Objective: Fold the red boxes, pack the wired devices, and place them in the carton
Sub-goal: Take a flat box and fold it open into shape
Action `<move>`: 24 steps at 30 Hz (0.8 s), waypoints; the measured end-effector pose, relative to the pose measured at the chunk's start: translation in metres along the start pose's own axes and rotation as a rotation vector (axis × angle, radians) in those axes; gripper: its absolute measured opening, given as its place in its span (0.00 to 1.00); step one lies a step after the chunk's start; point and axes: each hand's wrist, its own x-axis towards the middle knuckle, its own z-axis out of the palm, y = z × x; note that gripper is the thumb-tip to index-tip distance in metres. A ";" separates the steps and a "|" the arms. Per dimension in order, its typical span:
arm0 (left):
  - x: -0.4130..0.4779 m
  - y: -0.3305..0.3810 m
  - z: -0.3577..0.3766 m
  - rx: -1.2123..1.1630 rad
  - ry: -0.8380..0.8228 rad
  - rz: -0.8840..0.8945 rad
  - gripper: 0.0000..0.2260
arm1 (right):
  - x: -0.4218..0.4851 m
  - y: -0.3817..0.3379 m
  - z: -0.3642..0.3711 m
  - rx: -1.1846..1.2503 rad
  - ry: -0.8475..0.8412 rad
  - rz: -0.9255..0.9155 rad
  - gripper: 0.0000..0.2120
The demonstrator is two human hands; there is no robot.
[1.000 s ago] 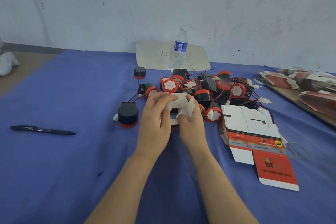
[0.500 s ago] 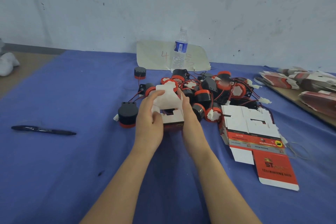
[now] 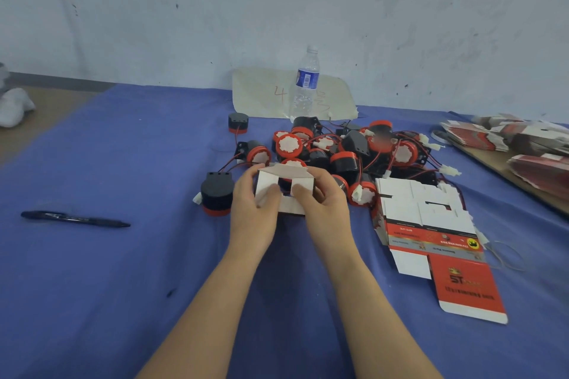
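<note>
Both forearms reached in from six o'clock and met at the middle of the blue cloth (image 3: 123, 271), wrists nearly straight and backs of the hands up. The left hand (image 3: 254, 209) and right hand (image 3: 328, 198) gripped a half-folded red box (image 3: 289, 208) between them, its white inner side facing the camera. Each hand's fingers were curled round one side of the box. Each thumb pressed down on a white side flap, the left thumb (image 3: 271, 194) on the nine o'clock flap and the right thumb (image 3: 303, 192) on the three o'clock one. A top flap tilted over the far edge. Whether the box rested on the cloth or hung just above it could not be told.

The box sat just in front of the heap of wired devices (image 3: 348, 154), which lay from twelve to two o'clock of the hands. One lone device (image 3: 217, 191) stood just beside the left hand at nine o'clock. A stack of flat box blanks (image 3: 431, 218) lay at three o'clock, near the right hand. A pen (image 3: 75, 219) lay well apart at nine o'clock, and a water bottle (image 3: 304, 86) stood upright at twelve.
</note>
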 end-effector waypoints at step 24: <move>-0.002 0.017 0.000 -0.178 0.012 -0.025 0.15 | -0.005 -0.003 -0.002 -0.276 0.008 -0.101 0.15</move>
